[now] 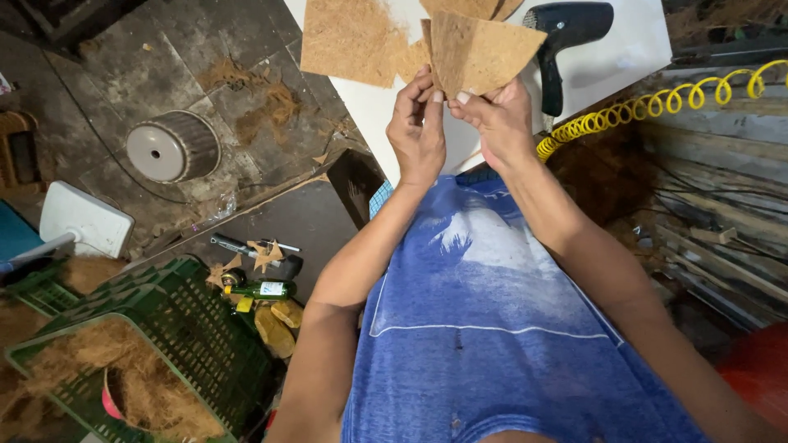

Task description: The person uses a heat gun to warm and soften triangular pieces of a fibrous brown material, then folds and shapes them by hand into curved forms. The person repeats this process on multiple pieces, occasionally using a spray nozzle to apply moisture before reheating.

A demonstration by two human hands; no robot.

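Blue cotton shirt (pixel 492 328); both hands' fingers (pixel 427 92) on fibrous brown coir sheet (pixel 480 51).

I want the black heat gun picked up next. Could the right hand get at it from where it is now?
Probably not at once: the right hand pinches the folded coir sheet together with the left hand. The heat gun lies just beyond it on the white table, its handle unobstructed.

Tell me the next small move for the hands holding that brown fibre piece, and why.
Probably curl the fibre piece a little further so its two lower edges overlap. Both the left hand and the right hand pinch its narrow bottom end above the white table, and the sheet already bends along a fold, with more flat pieces lying behind.
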